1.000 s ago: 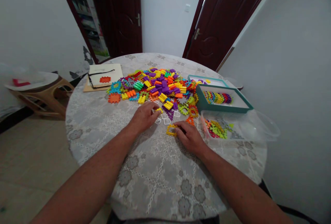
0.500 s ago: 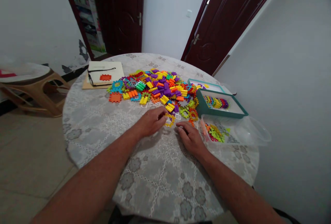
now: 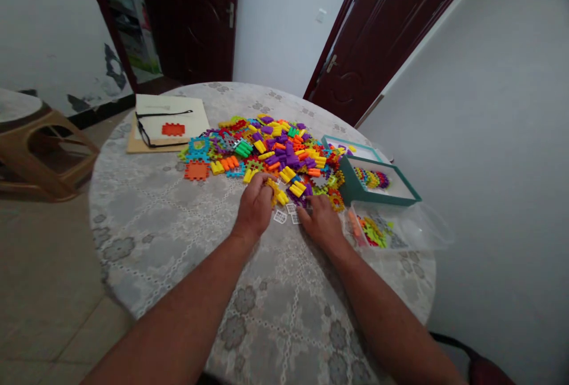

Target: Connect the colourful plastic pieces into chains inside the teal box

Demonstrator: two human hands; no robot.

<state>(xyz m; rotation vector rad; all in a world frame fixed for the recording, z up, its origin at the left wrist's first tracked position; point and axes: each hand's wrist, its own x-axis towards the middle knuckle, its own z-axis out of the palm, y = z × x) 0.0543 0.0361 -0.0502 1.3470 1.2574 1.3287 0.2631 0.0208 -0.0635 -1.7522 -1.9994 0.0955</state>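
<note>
My left hand (image 3: 254, 208) is closed on a yellow notched building piece (image 3: 271, 189), held on edge at the front of the pile. Next to it lies a yellow ribbed block (image 3: 281, 197); whether the fingers touch that one I cannot tell. My right hand (image 3: 324, 223) rests low at the pile's near right edge, thumb and forefinger apart, with its fingertips by a purple block (image 3: 307, 190). Between the hands are small white window-frame pieces (image 3: 280, 216) lying flat on the cloth. The heap of colourful plastic building pieces (image 3: 288, 153) spreads behind both hands.
A clear plastic tub (image 3: 420, 231) with loose pieces and a green box (image 3: 377, 195) with beaded rings stand right. At the left lie a pale board (image 3: 195, 113), a black strap (image 3: 143, 131) and an orange piece (image 3: 173, 129). A patterned cloth (image 3: 178, 242) covers the round table.
My left hand has lifted the yellow notched piece and tilted it on edge, uncovering white window-frame pieces. My right hand has moved slightly forward to the pile's edge. The view has shifted a little.
</note>
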